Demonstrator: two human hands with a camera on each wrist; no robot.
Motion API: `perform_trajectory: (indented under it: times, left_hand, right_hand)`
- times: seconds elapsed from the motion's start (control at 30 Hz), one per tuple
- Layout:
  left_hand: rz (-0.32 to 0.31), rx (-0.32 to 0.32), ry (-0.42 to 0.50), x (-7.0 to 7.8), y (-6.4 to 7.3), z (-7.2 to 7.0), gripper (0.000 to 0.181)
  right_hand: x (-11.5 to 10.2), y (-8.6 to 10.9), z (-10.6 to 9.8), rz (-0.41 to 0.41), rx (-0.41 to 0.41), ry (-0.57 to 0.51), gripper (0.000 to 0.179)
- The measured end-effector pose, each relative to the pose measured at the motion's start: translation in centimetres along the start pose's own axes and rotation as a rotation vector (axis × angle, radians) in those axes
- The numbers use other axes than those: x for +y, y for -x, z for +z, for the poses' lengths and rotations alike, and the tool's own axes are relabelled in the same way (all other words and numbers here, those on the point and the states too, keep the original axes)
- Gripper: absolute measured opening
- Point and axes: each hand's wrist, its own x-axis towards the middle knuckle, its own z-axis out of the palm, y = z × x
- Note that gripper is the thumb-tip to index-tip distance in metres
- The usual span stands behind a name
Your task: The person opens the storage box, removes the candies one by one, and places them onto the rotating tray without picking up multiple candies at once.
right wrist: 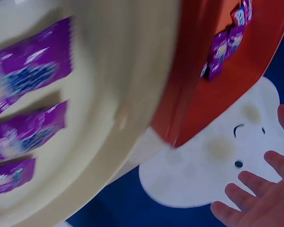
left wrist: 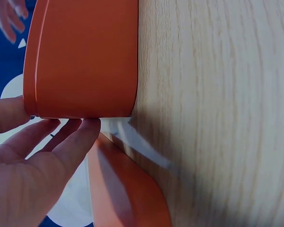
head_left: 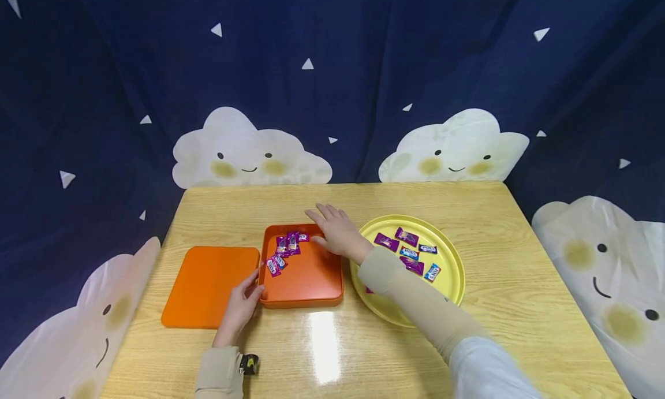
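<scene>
My left hand rests against the left side of an open orange-red box, its fingers straight and touching the outer wall, as the left wrist view also shows. My right hand, fingers spread and holding nothing, hovers over the box's back right corner. Several small wrapped candies, purple and blue-white, lie in the left part of the box. To the right, a round yellow tray carries several more purple candies and blue ones. My right forearm crosses above the tray and hides part of it.
A flat orange lid lies on the wooden table left of the box. Behind the table hangs a dark blue curtain with white cloud faces. The tray stands close beside the box's right wall.
</scene>
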Motion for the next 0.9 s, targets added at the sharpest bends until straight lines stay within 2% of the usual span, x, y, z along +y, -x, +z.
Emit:
perform_trajectory:
  times: [0.2,0.5,0.67,0.9]
  left_hand:
    - [0.002,-0.002,-0.009,0.0,-0.1,-0.1,0.049]
    - [-0.001,0.007,-0.013,-0.1,-0.1,0.0,0.049]
    - [0.002,0.014,-0.01,-0.1,0.0,0.1,0.049]
    - [-0.009,0.011,-0.011,0.0,0.0,0.0,0.049]
  right_hand:
    - [-2.1,-1.7,1.0,-0.021,-0.068,0.015,0.066]
    - [-4.6,-3.4,2.8,-0.04,-0.113,0.04,0.058]
    - [-5.3,-4.2,3.9,-0.026,-0.151,0.058,0.053]
    - [-5.7,-5.0,4.9,0.035,-0.215,0.065,0.052]
